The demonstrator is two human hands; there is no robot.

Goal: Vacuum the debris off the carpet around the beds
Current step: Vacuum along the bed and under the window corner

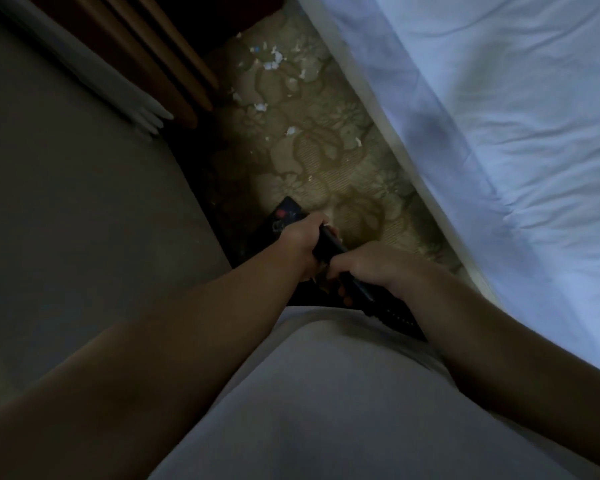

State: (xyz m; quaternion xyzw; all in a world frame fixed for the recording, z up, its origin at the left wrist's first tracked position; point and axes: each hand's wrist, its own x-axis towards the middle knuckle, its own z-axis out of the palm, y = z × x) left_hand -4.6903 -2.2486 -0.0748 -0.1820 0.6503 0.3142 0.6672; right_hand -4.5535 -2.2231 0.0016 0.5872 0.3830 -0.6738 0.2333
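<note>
The left hand (303, 242) and right hand (373, 268) both grip the black vacuum (286, 218). Its body sits on the carpet (326, 161) at 11 o'clock. Small bits (272, 62) lie at 12. A white bed (499, 116) crowds 3 o'clock, a grey surface (66, 202) 9.

A dim bedroom: white-sheeted bed (499, 133), patterned carpet (326, 174) alongside, wooden furniture (146, 46) beyond.

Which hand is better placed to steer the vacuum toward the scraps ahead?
Likely left hand: it grips the vacuum handle farther forward, nearer the scraps; the right hand holds it behind, close to the torso.
</note>
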